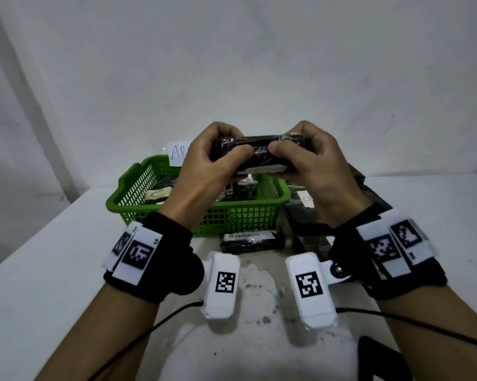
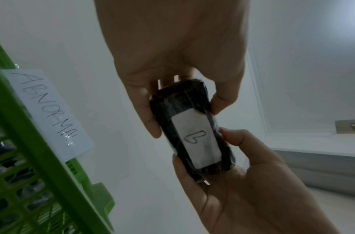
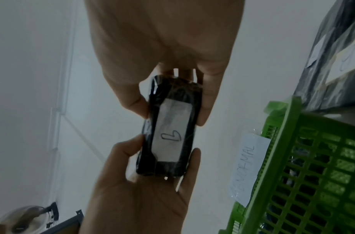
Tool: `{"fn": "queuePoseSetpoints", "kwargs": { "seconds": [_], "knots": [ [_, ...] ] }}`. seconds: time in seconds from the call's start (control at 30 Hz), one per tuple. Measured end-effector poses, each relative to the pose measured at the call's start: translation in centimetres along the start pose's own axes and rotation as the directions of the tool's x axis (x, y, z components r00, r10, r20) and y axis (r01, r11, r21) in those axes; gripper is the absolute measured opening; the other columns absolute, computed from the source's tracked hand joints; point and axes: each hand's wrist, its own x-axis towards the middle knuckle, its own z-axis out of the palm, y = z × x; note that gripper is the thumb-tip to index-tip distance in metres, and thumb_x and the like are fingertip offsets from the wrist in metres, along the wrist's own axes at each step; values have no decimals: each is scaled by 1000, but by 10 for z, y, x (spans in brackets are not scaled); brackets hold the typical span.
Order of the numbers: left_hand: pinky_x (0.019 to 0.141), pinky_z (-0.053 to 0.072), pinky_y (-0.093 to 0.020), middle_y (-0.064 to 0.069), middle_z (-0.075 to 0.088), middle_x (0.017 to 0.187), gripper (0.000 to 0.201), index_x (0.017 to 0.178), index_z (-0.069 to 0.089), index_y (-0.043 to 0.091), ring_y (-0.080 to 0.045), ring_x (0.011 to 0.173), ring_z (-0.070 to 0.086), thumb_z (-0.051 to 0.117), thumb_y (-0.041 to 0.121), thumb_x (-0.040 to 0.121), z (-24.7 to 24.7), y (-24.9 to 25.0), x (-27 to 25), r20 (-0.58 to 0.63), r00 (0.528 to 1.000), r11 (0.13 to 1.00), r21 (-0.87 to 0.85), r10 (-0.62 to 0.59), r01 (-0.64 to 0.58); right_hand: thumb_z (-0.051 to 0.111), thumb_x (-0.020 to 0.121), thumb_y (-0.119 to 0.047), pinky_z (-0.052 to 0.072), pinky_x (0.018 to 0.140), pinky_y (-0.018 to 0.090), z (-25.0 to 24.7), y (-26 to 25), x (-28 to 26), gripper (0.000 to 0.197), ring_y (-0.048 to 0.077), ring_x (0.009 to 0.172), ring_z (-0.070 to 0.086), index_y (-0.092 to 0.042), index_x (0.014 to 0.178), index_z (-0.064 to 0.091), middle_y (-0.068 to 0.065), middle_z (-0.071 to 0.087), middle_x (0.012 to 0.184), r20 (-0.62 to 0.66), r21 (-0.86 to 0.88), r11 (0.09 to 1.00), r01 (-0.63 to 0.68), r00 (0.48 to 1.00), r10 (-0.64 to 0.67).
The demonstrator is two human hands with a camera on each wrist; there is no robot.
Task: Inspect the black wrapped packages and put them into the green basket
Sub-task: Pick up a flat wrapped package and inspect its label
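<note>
A black wrapped package (image 1: 259, 151) is held level between both hands above the green basket (image 1: 232, 215). My left hand (image 1: 226, 145) grips its left end and my right hand (image 1: 289, 141) grips its right end, thumbs toward me. In the left wrist view the package (image 2: 168, 104) shows a white label (image 2: 196, 137) with a handwritten mark; the right wrist view shows the same package (image 3: 148, 167) and label (image 3: 170, 131). Several black packages (image 1: 160, 191) lie inside the basket, partly hidden by my left hand.
A paper tag reading ABNORMAL (image 2: 50, 114) is stuck on the basket's far rim. Another black package labelled IN PROGRESS (image 1: 251, 242) lies on the white table (image 1: 53, 257) in front of the basket. A pile of black packages (image 1: 311, 215) sits to the basket's right. A dark object (image 1: 380, 361) is near my right forearm.
</note>
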Motion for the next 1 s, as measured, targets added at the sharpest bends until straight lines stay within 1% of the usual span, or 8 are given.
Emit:
{"fn": "queuePoseSetpoints", "kwargs": {
  "seconds": [0.1, 0.17, 0.27, 0.37, 0.47, 0.63, 0.87, 1.0],
  "knots": [
    [66, 58, -27, -9, 68, 116, 25, 111, 56, 15, -18, 90, 73, 60, 35, 96, -2, 3, 1, 47, 985, 983, -69, -167, 170, 73, 76, -22, 55, 81, 49, -5, -3, 1, 19, 26, 81, 64, -18, 77, 55, 8, 61, 83, 21, -19, 1000, 10, 1000, -10],
    [64, 58, -25, -15, 66, 120, 26, 115, 55, 12, -21, 86, 74, 65, 25, 94, -2, 1, 2, 27, 977, 968, -135, -210, 211, 75, 73, -23, 55, 85, 44, -7, -1, 1, 19, 19, 86, 67, -21, 85, 60, -1, 65, 87, 30, -44, 999, -18, 999, 19],
    [71, 59, -28, -14, 57, 125, 34, 117, 52, 11, -18, 90, 72, 69, 2, 88, -3, -3, 2, -14, 994, 983, -153, -110, 106, 75, 87, -29, 59, 80, 38, -7, 4, 2, 35, 13, 95, 71, -24, 116, 56, -4, 65, 108, 58, 8, 988, -153, 987, 153],
    [74, 59, -32, -9, 56, 123, 37, 117, 50, 13, -15, 91, 70, 66, -2, 88, -3, -4, 1, 52, 998, 989, -139, -46, 53, 68, 94, -22, 61, 64, 33, -7, 2, 2, 46, 17, 80, 75, -19, 134, 47, 7, 66, 114, 29, 108, 960, -260, 966, 258],
    [71, 60, -34, -5, 63, 115, 36, 124, 50, 15, -16, 88, 72, 64, 6, 92, 0, -5, 1, 48, 995, 984, -156, -84, 90, 69, 90, -3, 62, 64, 32, -8, 5, 4, 36, 21, 83, 73, -11, 124, 59, 13, 68, 111, 7, 119, 968, -221, 975, 222],
    [66, 58, -27, -3, 69, 97, 32, 115, 53, 13, -14, 78, 71, 68, 2, 89, 3, -10, 1, -26, 999, 995, -92, -35, 33, 74, 82, 4, 61, 85, 50, -7, 10, 6, 32, 35, 99, 73, -17, 105, 64, 17, 71, 108, -42, 15, 995, -94, 995, 94],
    [69, 62, -35, -1, 71, 110, 33, 121, 55, 14, -18, 88, 75, 62, 33, 96, 2, -4, -1, 0, 991, 990, -34, -137, 137, 77, 83, -3, 61, 87, 40, -10, 15, 7, 40, 26, 108, 69, -20, 116, 61, 6, 67, 111, -50, -13, 1000, 27, 998, -27],
    [64, 61, -31, -7, 73, 104, 30, 118, 53, 7, -24, 82, 76, 64, 24, 95, -3, -8, 1, -36, 983, 982, -64, -178, 176, 74, 89, -16, 63, 75, 35, -11, 22, 7, 32, 22, 104, 71, -17, 118, 61, 6, 65, 117, -12, -23, 988, -154, 988, 154]
  ]
}}
